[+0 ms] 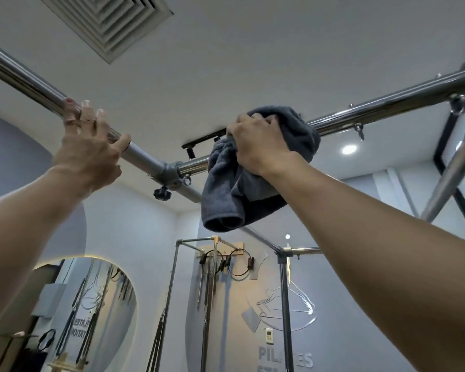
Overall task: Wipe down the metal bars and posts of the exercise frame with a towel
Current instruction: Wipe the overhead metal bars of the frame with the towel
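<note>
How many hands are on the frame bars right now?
2. The left hand grips the left bar; the right hand holds the towel on the right bar.

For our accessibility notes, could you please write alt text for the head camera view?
Seen from below, a person's right hand grips a grey towel around an overhead chrome bar of an exercise frame, while the left hand grips the adjoining bar. A ceiling vent, a round mirror and another frame lie beyond.
</note>
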A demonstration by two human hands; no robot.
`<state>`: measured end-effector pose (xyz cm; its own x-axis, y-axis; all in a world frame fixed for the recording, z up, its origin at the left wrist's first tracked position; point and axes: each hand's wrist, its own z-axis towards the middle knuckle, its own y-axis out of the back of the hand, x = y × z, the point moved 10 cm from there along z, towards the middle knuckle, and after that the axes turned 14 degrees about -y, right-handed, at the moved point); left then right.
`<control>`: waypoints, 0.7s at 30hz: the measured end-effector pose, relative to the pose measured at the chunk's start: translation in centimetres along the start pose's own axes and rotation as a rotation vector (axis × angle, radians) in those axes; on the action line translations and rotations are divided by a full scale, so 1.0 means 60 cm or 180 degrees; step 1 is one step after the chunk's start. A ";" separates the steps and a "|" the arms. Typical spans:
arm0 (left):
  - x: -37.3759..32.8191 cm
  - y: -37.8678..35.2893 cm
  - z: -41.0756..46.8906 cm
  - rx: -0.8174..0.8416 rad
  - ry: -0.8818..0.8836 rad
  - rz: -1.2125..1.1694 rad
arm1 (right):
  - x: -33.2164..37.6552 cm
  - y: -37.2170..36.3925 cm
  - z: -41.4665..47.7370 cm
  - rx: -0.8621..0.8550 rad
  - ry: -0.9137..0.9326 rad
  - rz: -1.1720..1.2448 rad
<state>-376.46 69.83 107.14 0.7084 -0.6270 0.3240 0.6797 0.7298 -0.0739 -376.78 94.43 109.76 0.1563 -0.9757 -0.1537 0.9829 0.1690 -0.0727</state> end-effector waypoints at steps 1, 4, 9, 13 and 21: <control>0.002 0.004 0.000 0.0144 0.0084 -0.0013 | -0.009 0.007 -0.003 0.0056 0.0090 0.0020; 0.008 0.015 0.007 0.0719 0.0355 -0.0118 | -0.086 0.052 0.000 -0.0126 -0.0068 -0.0029; -0.042 0.046 -0.006 0.1100 0.0232 -0.0511 | -0.137 0.084 -0.021 -0.0135 0.0033 -0.0055; -0.162 0.147 0.025 0.0592 -0.0219 -0.1051 | -0.137 0.096 -0.033 -0.0020 0.0049 -0.0030; -0.219 0.410 0.091 -0.1433 0.0164 -0.3250 | -0.260 0.159 -0.007 -0.0287 -0.1007 -0.0110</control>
<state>-370.11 97.53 106.22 -0.2217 -0.8942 0.3889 0.9467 -0.2929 -0.1337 -369.88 111.35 111.07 0.1591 -0.9737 0.1631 0.9779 0.1328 -0.1616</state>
